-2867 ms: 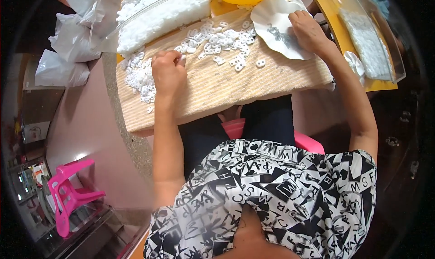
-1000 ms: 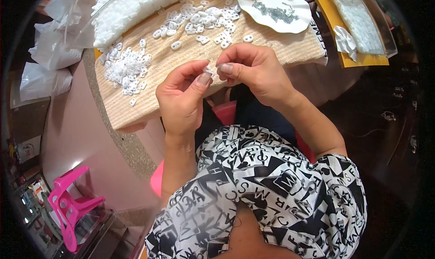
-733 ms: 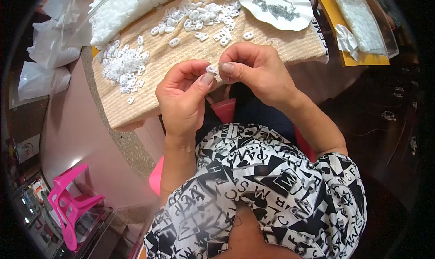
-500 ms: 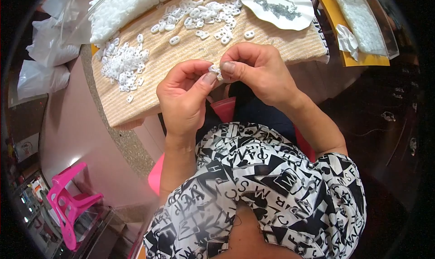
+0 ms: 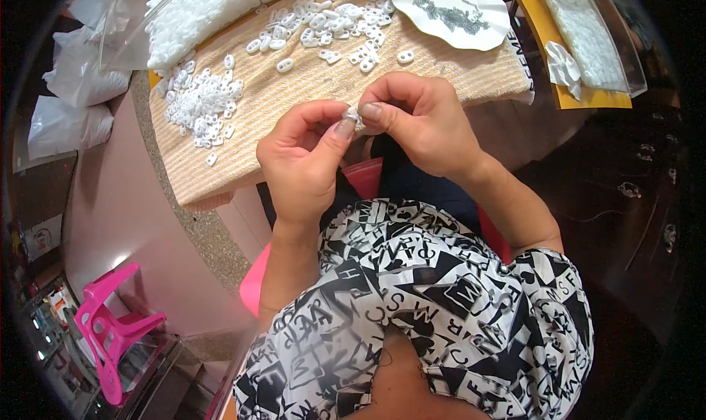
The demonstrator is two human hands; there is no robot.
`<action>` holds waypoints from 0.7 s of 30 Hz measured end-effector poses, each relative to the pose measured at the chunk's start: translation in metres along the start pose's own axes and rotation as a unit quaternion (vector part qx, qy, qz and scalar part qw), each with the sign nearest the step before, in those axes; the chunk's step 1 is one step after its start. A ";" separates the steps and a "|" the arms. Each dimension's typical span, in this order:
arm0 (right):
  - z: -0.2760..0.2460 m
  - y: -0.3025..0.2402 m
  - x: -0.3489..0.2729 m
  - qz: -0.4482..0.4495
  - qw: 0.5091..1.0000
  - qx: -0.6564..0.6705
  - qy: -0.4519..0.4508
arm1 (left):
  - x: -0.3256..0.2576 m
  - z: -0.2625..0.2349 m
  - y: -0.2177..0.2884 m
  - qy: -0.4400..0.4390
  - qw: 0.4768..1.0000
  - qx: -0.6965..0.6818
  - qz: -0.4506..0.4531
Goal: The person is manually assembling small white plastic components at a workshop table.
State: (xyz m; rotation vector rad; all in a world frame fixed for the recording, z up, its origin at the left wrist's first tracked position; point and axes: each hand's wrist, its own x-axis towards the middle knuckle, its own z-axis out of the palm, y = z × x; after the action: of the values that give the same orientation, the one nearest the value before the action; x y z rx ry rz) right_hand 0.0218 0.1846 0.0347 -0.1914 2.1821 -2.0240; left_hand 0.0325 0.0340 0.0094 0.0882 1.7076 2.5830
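Observation:
My left hand pinches a small white plastic piece between thumb and forefinger. From the other side my right hand closes its thumb and fingertips at the same piece; whether it also grips something smaller is hidden. Both hands meet just above the near edge of the cloth-covered board. Beyond them lie loose white oval pieces with two holes. To the left is a heap of smaller white pieces. A white wavy-edged plate at the far right holds small dark grey metal bits.
A clear bag of white pieces lies at the back left, with white plastic bags beyond it. Another filled bag rests on yellow card at the right, by crumpled white paper. A pink plastic stool stands lower left.
Both hands have shifted very slightly, staying pinched together around the small white piece. The piles and the plate look the same.

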 end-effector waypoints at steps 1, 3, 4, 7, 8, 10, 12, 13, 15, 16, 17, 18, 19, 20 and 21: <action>0.001 -0.001 -0.001 -0.005 1.000 -0.023 0.010 | -0.001 0.002 0.000 0.005 0.999 0.031 0.011; 0.003 0.003 -0.002 -0.023 0.999 -0.031 0.023 | -0.003 0.005 -0.002 0.009 0.998 0.062 0.024; 0.004 0.005 -0.003 -0.041 0.998 -0.039 0.037 | -0.004 0.006 -0.004 0.011 0.997 0.067 0.041; 0.006 0.006 -0.006 -0.059 0.996 -0.056 0.028 | -0.007 0.009 -0.008 0.023 0.995 0.067 0.068; 0.007 0.006 -0.006 -0.059 0.996 -0.056 0.028 | -0.007 0.010 -0.009 0.032 0.995 0.062 0.077; 0.008 0.005 -0.006 -0.065 0.995 -0.070 0.032 | -0.008 0.011 -0.009 0.036 0.993 0.070 0.083; 0.010 0.007 -0.007 -0.070 0.995 -0.063 0.036 | -0.009 0.011 -0.008 0.039 0.992 0.078 0.089; 0.012 0.008 -0.007 -0.075 0.995 -0.057 0.040 | -0.009 0.011 -0.010 0.045 0.991 0.089 0.087; 0.013 0.010 -0.006 -0.075 0.994 -0.062 0.042 | -0.008 0.010 -0.012 0.052 0.990 0.099 0.086; 0.013 0.012 -0.005 -0.075 0.994 -0.068 0.045 | -0.008 0.011 -0.013 0.055 0.989 0.099 0.097; 0.014 0.014 -0.005 -0.074 0.994 -0.068 0.045 | -0.007 0.011 -0.015 0.058 0.988 0.098 0.109; 0.015 0.016 -0.004 -0.072 0.994 -0.072 0.046 | -0.006 0.009 -0.018 0.058 0.988 0.098 0.108; 0.015 0.018 -0.003 -0.070 0.993 -0.076 0.048 | -0.005 0.008 -0.021 0.059 0.985 0.109 0.121; 0.014 0.019 -0.002 -0.070 0.994 -0.076 0.047 | -0.004 0.007 -0.023 0.059 0.982 0.121 0.133; 0.014 0.021 -0.001 -0.064 0.994 -0.081 0.042 | -0.003 0.005 -0.022 0.060 0.982 0.121 0.133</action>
State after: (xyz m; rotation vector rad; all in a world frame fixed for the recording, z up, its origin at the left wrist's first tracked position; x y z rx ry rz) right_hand 0.0254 0.1729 0.0130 -0.2790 2.4474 -1.9503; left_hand 0.0364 0.0473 -0.0089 0.1841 2.1888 2.5865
